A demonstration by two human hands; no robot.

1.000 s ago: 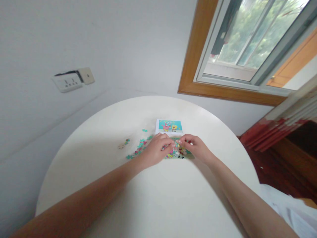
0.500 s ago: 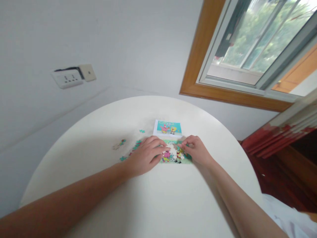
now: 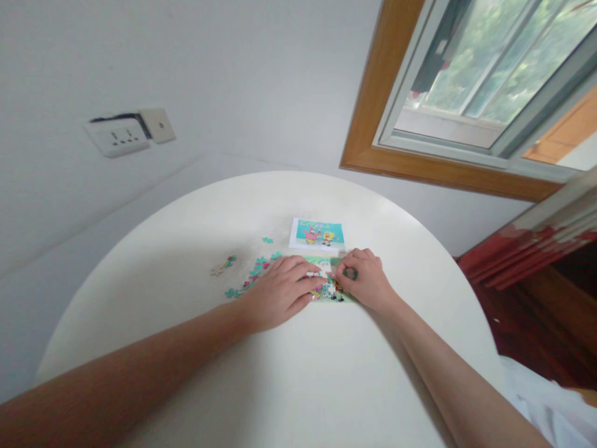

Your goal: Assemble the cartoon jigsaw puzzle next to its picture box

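One partly assembled jigsaw puzzle [image 3: 330, 291] lies flat on a round white table [image 3: 298, 373], between and partly under the person's two hands. A pale gap shows in its upper middle, and the lower part carries pink, yellow and black patches. The left hand [image 3: 278, 294] rests palm down over the puzzle's left side, its fingers spread loosely and reaching across toward the middle. The right hand [image 3: 366, 279] is at the puzzle's right side with its fingers curled, thumb and forefinger drawn close together over the surface; whether they pinch a piece is too small to tell.

Just beyond the puzzle, a printed card [image 3: 319, 233] shows a pink figure and a yellow figure on a teal ground. Left of the left hand, a spread of teal and pink loose pieces [image 3: 258, 269] runs along the table, partly hidden by that hand. A lone teal piece [image 3: 267, 240] lies apart, beyond them, and a small group of beige and darker pieces [image 3: 230, 261] lies farther left. Behind the table stand a pale wall [image 3: 233, 74] with a socket [image 3: 122, 138] and a wood-framed window [image 3: 466, 81].
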